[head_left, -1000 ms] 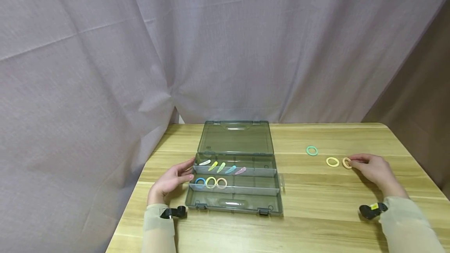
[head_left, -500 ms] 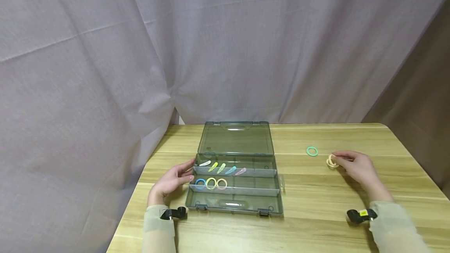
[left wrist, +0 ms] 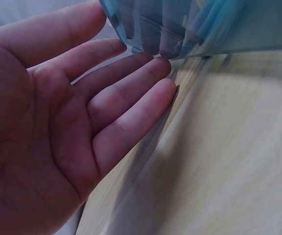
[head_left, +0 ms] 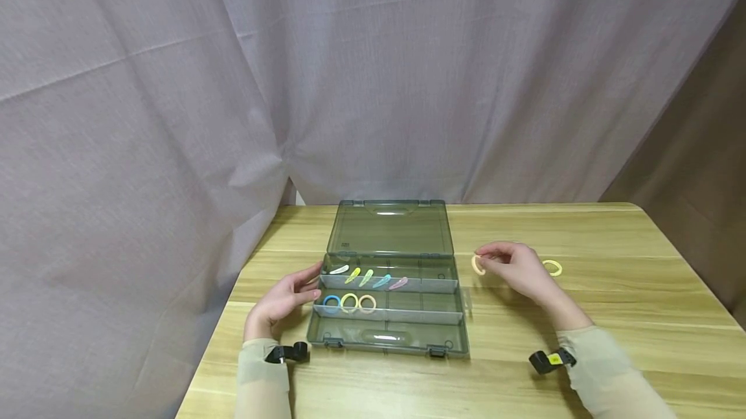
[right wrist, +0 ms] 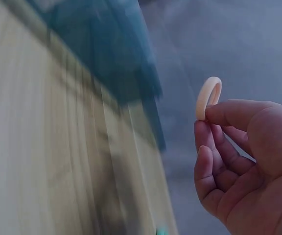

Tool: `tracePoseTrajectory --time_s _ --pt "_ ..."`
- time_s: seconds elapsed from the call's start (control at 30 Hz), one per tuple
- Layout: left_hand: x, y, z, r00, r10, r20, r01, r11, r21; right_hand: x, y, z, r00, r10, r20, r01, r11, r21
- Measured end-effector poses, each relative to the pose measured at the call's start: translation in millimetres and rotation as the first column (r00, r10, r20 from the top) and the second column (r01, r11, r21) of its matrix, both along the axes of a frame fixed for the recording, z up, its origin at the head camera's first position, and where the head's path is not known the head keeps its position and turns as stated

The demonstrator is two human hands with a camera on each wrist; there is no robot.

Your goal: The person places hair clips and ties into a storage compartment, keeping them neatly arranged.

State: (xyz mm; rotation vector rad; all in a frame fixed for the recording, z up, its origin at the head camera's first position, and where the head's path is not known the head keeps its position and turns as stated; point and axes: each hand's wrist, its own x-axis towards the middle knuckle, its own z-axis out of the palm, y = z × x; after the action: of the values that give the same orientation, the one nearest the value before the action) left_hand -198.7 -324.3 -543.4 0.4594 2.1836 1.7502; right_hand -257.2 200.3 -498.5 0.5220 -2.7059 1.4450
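Note:
My right hand point(head_left: 515, 270) pinches a peach hair tie point(head_left: 476, 265) above the table, just right of the box. In the right wrist view, thumb and fingertips hold this upright hair tie by its lower edge. My left hand point(head_left: 282, 299) rests at the left wall of a translucent dark green compartment box point(head_left: 408, 340), fingers loosely extended against it in the left wrist view. Several snap hair clips point(head_left: 366, 277) lie along the back compartment. Blue point(head_left: 331, 304), yellow point(head_left: 350, 303) and peach hair ties in the middle one lean in a row at its left.
A pale yellow hair tie point(head_left: 552, 268) lies on the wooden table point(head_left: 524, 380) behind my right hand. A bit of green hair tie point(right wrist: 161, 231) shows at the right wrist view's bottom edge. The box lid point(head_left: 390, 231) lies open toward the grey curtain point(head_left: 373, 82).
My right hand has lifted the peach hair tie and carried it left, over the yellow one, toward the box. It now covers the green one in the head view. The left hand stays put.

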Motion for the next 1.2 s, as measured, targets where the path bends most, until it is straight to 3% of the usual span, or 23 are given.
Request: tracePoseTrajectory --time_s 0.3,0.43,0.7,0.97,1.2 --pt "1.2 0.4 1.3 1.000 0.006 -0.011 -0.006 1.000 -0.017 8.1 -72.5 4.0 0.986 0.161 -0.040 -0.157 0.984 0.086" --pt "1.8 1.0 2.9 1.000 0.013 -0.008 -0.013 1.000 -0.026 13.8 -104.5 5.4 0.967 0.239 -0.090 -0.227 0.965 0.127" --pt "0.8 2.5 4.4 1.000 0.021 -0.017 -0.021 0.999 -0.048 28.5 -153.7 2.5 0.914 0.360 -0.187 -0.296 0.907 0.300" --pt "-0.1 4.7 4.0 1.000 0.012 -0.022 -0.013 0.999 -0.048 35.7 -175.7 -7.3 0.880 0.392 -0.268 -0.264 0.873 0.409" --pt "-0.3 6.2 3.4 1.000 0.005 -0.021 -0.006 0.999 -0.044 39.5 -180.3 -12.8 0.872 0.380 -0.308 -0.218 0.865 0.451"
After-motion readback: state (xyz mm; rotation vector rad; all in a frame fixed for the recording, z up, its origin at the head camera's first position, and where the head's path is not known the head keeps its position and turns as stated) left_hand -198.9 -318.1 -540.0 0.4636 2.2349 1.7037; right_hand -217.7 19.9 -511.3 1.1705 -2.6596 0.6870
